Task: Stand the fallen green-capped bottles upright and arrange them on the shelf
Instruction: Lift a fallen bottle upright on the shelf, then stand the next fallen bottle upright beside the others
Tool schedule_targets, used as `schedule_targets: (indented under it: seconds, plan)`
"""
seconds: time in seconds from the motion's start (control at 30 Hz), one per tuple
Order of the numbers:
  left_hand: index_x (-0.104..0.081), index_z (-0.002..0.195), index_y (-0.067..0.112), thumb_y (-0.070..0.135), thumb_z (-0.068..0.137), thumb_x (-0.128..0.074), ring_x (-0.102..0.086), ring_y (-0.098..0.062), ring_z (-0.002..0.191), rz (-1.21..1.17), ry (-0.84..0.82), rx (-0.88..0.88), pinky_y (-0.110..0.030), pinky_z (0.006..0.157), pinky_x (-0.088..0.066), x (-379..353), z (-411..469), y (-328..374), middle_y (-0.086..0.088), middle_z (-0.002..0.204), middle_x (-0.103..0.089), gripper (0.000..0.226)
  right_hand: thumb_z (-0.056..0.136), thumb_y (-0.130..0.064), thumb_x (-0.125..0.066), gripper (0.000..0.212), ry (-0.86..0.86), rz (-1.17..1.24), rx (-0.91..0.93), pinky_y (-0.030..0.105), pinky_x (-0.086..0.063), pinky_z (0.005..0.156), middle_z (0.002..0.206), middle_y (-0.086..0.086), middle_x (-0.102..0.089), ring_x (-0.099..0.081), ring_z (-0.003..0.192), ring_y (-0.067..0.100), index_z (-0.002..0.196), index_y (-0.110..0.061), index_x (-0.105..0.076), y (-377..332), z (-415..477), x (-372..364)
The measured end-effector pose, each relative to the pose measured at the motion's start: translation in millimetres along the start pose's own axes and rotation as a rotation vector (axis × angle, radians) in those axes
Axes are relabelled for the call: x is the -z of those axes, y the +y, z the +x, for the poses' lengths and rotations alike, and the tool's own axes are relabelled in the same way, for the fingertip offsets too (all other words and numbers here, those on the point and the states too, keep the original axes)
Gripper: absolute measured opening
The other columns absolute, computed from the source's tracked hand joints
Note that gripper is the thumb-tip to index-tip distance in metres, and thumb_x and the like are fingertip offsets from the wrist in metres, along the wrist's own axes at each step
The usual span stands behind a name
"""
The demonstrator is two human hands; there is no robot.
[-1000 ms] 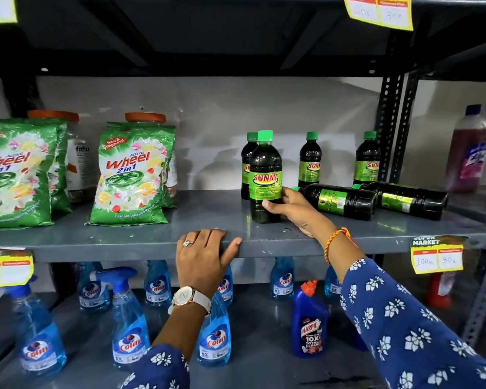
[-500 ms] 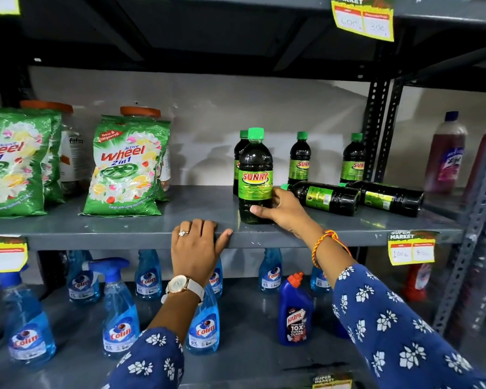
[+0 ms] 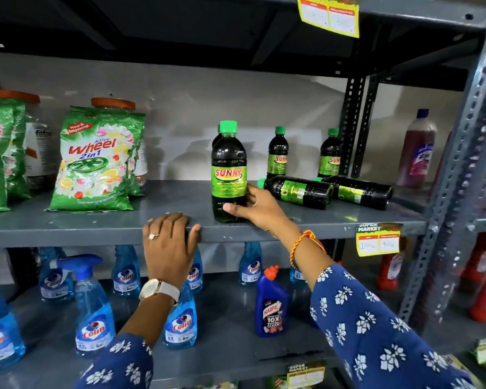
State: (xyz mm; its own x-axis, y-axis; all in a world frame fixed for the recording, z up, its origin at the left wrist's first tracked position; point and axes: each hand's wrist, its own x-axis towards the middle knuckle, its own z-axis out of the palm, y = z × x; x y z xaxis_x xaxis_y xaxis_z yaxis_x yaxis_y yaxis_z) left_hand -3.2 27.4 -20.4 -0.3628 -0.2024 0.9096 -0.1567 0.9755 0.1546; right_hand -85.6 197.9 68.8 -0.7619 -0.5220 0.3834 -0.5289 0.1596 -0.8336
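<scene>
A dark green-capped Sunny bottle (image 3: 229, 171) stands upright near the front of the grey middle shelf (image 3: 320, 220). My right hand (image 3: 257, 207) wraps its lower right side. Another upright bottle is mostly hidden right behind it. Two more upright bottles (image 3: 277, 154) (image 3: 330, 154) stand at the back. Two fallen bottles (image 3: 298, 191) (image 3: 359, 191) lie on their sides, caps pointing left, just right of my right hand. My left hand (image 3: 169, 242) rests over the shelf's front edge, fingers on top, holding no bottle.
Green Wheel detergent bags (image 3: 96, 161) and orange-lidded jars (image 3: 112, 103) fill the shelf's left part. Blue Colin spray bottles (image 3: 93, 318) and a Harpic bottle (image 3: 271, 304) stand on the shelf below. A perforated steel upright (image 3: 458, 178) and a purple cleaner bottle (image 3: 417, 147) are at the right.
The view has shifted so the shelf sits further left and nearer. My right hand stays on the front upright bottle; my left hand stays on the shelf edge.
</scene>
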Motion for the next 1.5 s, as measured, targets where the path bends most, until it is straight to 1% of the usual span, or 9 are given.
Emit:
schedule_targets:
  seconds: [0.17, 0.3, 0.57, 0.7, 0.87, 0.97, 1.13, 1.37, 1.5]
  plan:
    - [-0.062, 0.104, -0.003, 0.02, 0.093, -0.046, -0.052, -0.035, 0.108, -0.226, 0.245, -0.195, -0.04, 0.103, -0.034, 0, 2, 57, -0.023, 0.109, -0.063, 0.03, 0.077, -0.03, -0.072, 0.083, 0.143, -0.017, -0.044, 0.031, -0.04, 0.104, 0.131, 0.012, -0.052, -0.049, 0.125, 0.022, 0.142, -0.002, -0.029, -3, 2, 49]
    - [-0.064, 0.104, 0.0, 0.029, 0.092, -0.049, -0.055, -0.035, 0.109, -0.228, 0.049, -0.292, -0.041, 0.1, -0.041, -9, 23, 136, -0.019, 0.113, -0.063, 0.035, 0.077, -0.027, -0.072, 0.055, 0.297, -0.489, 0.008, 0.026, -0.044, 0.088, 0.123, 0.019, -0.062, -0.061, 0.104, 0.027, 0.122, -0.002, -0.055, -4, 9, 106]
    - [-0.065, 0.08, 0.012, 0.059, 0.087, -0.034, -0.063, -0.03, 0.067, 0.098, -0.286, -0.137, -0.034, 0.06, -0.046, -46, 26, 173, -0.009, 0.075, -0.066, 0.057, 0.066, -0.061, -0.067, 0.077, 0.201, -1.071, -0.168, 0.04, -0.044, 0.092, 0.123, 0.014, -0.058, -0.052, 0.117, 0.035, 0.12, -0.008, -0.053, 29, 36, 119]
    - [-0.063, 0.071, 0.015, 0.06, 0.086, -0.033, -0.061, -0.028, 0.058, 0.111, -0.236, -0.146, -0.03, 0.05, -0.04, -50, 28, 172, -0.007, 0.066, -0.064, 0.056, 0.074, -0.036, -0.069, 0.062, 0.331, -1.169, -0.165, 0.045, -0.033, 0.101, 0.13, 0.017, -0.051, -0.043, 0.124, 0.038, 0.125, -0.007, -0.049, 50, 46, 105]
    - [-0.063, 0.072, 0.015, 0.06, 0.087, -0.034, -0.062, -0.028, 0.062, 0.091, -0.206, -0.143, -0.032, 0.054, -0.042, -54, 26, 172, -0.006, 0.069, -0.066, 0.055, 0.072, -0.041, -0.065, 0.054, 0.486, -1.062, 0.033, 0.044, -0.036, 0.094, 0.117, 0.015, -0.059, -0.049, 0.113, 0.037, 0.115, -0.011, -0.055, 66, 39, 110]
    - [-0.064, 0.073, 0.015, 0.059, 0.087, -0.037, -0.063, -0.028, 0.063, 0.079, -0.191, -0.141, -0.033, 0.056, -0.044, -55, 26, 173, -0.006, 0.07, -0.067, 0.054, 0.079, -0.045, -0.058, 0.048, 0.577, -0.519, 0.086, 0.036, -0.045, 0.084, 0.108, 0.013, -0.064, -0.056, 0.105, 0.035, 0.116, -0.014, -0.054, 65, 38, 116]
    - [-0.066, 0.076, 0.017, 0.059, 0.086, -0.038, -0.063, -0.026, 0.064, 0.066, -0.154, -0.136, -0.032, 0.058, -0.043, -55, 25, 174, -0.003, 0.071, -0.068, 0.052, 0.091, -0.017, -0.053, 0.027, 0.379, 0.254, 0.052, -0.002, -0.041, 0.059, 0.102, 0.007, -0.063, -0.056, 0.095, 0.017, 0.116, -0.007, -0.058, 63, 40, 123]
    - [-0.066, 0.079, 0.016, 0.059, 0.087, -0.036, -0.063, -0.026, 0.067, 0.063, -0.163, -0.137, -0.034, 0.061, -0.044, -56, 24, 173, -0.004, 0.074, -0.069, 0.053, 0.091, -0.004, -0.047, 0.035, 0.278, 0.354, -0.068, 0.009, -0.043, 0.071, 0.127, 0.018, -0.059, -0.055, 0.105, 0.019, 0.125, -0.004, -0.052, 62, 39, 125]
    - [-0.066, 0.079, 0.016, 0.06, 0.088, -0.035, -0.063, -0.026, 0.067, 0.08, -0.173, -0.131, -0.034, 0.061, -0.044, -55, 24, 173, -0.004, 0.076, -0.069, 0.055, 0.076, -0.047, -0.067, 0.081, 0.319, 0.188, -0.121, 0.03, -0.037, 0.104, 0.142, 0.009, -0.042, -0.043, 0.129, 0.023, 0.14, -0.013, -0.031, 67, 42, 124]
